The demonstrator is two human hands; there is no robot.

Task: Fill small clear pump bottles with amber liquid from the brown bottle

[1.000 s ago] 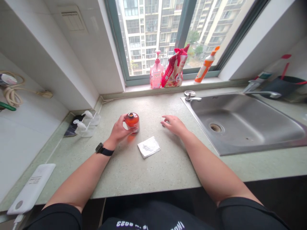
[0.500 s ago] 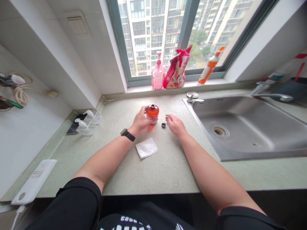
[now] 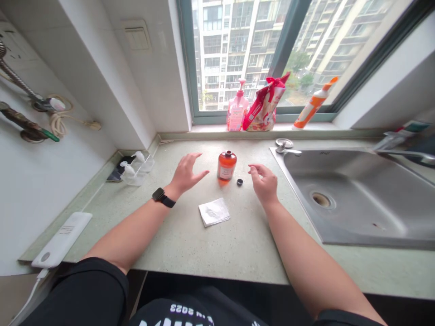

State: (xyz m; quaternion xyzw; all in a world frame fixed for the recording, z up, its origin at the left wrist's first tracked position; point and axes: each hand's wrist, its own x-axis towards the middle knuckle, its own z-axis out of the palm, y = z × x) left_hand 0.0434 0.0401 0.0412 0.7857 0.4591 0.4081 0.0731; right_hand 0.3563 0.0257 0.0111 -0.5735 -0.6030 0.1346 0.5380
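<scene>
left hand [image 3: 186, 174] released orange bottle [image 3: 226, 165], now spread beside it; right hand [image 3: 264, 183] loosely curled, seemingly empty.

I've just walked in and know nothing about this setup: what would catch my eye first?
An uncapped orange bottle stands upright mid-counter, its small black cap lying just beside it. The open left hand and right hand hover on either side, touching neither. A folded white tissue lies nearer the person.
</scene>
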